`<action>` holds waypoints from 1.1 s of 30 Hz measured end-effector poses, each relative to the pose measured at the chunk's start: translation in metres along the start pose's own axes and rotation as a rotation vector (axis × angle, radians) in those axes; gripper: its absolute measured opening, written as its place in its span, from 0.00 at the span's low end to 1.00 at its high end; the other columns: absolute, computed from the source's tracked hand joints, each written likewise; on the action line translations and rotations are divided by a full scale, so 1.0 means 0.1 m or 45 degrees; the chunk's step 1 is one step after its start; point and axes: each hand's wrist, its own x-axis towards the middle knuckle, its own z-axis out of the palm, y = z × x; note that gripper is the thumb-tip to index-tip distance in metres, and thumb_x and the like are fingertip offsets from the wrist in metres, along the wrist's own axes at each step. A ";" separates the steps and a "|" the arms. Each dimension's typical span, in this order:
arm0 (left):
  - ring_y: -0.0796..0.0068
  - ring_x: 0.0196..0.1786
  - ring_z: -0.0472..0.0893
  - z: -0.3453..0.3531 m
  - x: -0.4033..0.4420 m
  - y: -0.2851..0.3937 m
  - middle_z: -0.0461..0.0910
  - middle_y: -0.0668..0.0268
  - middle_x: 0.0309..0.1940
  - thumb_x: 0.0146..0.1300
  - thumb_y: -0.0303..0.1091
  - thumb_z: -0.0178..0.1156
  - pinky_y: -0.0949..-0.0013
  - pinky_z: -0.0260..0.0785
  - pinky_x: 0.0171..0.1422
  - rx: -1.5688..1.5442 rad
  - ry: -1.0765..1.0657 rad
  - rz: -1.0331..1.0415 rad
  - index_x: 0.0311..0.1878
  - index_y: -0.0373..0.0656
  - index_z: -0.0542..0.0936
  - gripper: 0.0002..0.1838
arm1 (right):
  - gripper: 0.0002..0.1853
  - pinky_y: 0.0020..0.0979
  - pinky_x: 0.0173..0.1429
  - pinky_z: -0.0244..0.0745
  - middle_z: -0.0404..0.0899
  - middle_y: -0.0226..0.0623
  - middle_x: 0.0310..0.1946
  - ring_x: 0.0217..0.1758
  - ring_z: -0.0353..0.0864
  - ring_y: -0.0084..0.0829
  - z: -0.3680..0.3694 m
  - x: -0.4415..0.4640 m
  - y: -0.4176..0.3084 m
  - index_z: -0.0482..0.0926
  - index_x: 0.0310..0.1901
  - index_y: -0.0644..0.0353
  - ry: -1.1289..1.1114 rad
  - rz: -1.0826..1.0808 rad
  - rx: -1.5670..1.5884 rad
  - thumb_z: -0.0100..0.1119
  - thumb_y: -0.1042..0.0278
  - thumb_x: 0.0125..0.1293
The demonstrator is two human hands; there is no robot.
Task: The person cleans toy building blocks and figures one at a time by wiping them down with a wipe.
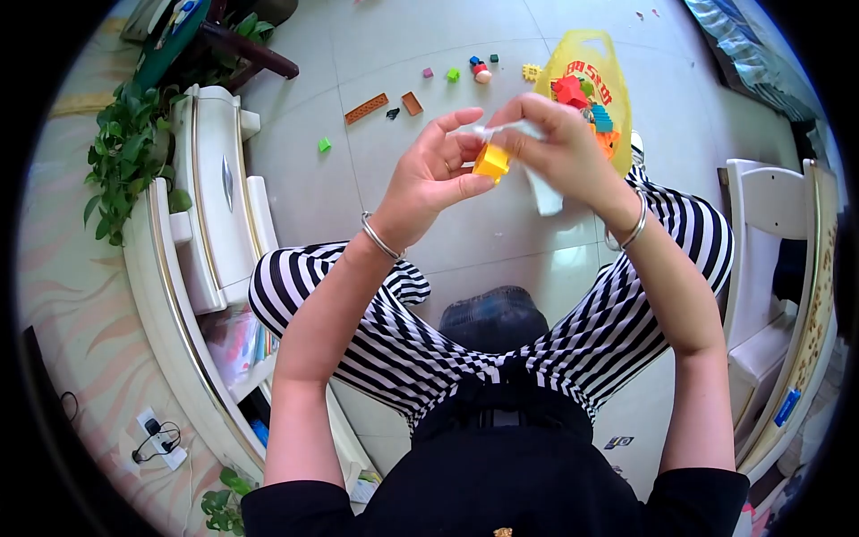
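A small yellow block (491, 163) is held between the thumb and fingers of my left hand (438, 168), in front of me above the floor. Close beside it on the right, my right hand (559, 148) is closed on a pale white cloth or tissue (544, 192), which hangs below the fingers. Part of the cloth is blurred by motion near the block. Behind my right hand lies a yellow plastic bag (617, 72) with red lettering and colourful toy blocks in it.
Brown bricks (366, 108), a green block (324, 144) and several small toys lie on the tiled floor (313, 197). A white cabinet (201, 206) with plants stands left, a white chair (769, 197) right. Beneath me is a dark stool (494, 318).
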 end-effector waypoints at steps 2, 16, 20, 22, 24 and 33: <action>0.73 0.52 0.76 0.01 0.01 0.02 0.75 0.59 0.50 0.58 0.22 0.63 0.72 0.71 0.58 -0.007 -0.020 -0.012 0.65 0.38 0.61 0.32 | 0.06 0.26 0.41 0.71 0.78 0.35 0.29 0.34 0.77 0.26 -0.03 0.01 0.04 0.78 0.36 0.64 0.046 0.035 -0.108 0.61 0.71 0.60; 0.65 0.54 0.77 -0.10 0.00 -0.02 0.71 0.60 0.57 0.68 0.31 0.52 0.66 0.71 0.58 -0.382 -0.052 -0.049 0.68 0.44 0.61 0.26 | 0.09 0.22 0.39 0.70 0.77 0.29 0.29 0.34 0.74 0.18 -0.05 -0.01 -0.04 0.78 0.40 0.64 0.032 -0.090 0.199 0.60 0.68 0.63; 0.61 0.54 0.78 -0.06 0.02 -0.01 0.71 0.58 0.57 0.71 0.33 0.48 0.66 0.73 0.56 -0.451 -0.091 -0.090 0.68 0.41 0.60 0.24 | 0.09 0.21 0.40 0.70 0.78 0.31 0.30 0.35 0.75 0.18 -0.01 0.01 0.00 0.78 0.40 0.65 0.066 -0.042 0.216 0.60 0.68 0.63; 0.60 0.52 0.79 -0.03 0.04 0.03 0.72 0.56 0.55 0.71 0.34 0.45 0.67 0.75 0.53 -0.424 -0.027 -0.151 0.67 0.36 0.60 0.23 | 0.09 0.22 0.40 0.71 0.78 0.32 0.31 0.35 0.76 0.20 -0.03 0.01 -0.05 0.79 0.40 0.65 0.078 0.196 0.332 0.60 0.68 0.63; 0.60 0.51 0.80 -0.05 0.03 0.03 0.72 0.55 0.54 0.71 0.33 0.44 0.68 0.75 0.52 -0.441 -0.045 -0.159 0.67 0.35 0.60 0.23 | 0.09 0.23 0.40 0.71 0.79 0.32 0.31 0.35 0.76 0.20 -0.02 0.00 -0.04 0.79 0.40 0.65 0.088 0.241 0.332 0.60 0.68 0.63; 0.64 0.46 0.81 -0.12 0.01 0.01 0.74 0.55 0.50 0.70 0.32 0.44 0.71 0.76 0.45 -0.571 -0.059 -0.172 0.64 0.34 0.61 0.21 | 0.09 0.22 0.41 0.69 0.79 0.32 0.30 0.33 0.75 0.21 0.02 -0.05 0.03 0.77 0.38 0.67 -0.017 0.005 0.263 0.61 0.69 0.62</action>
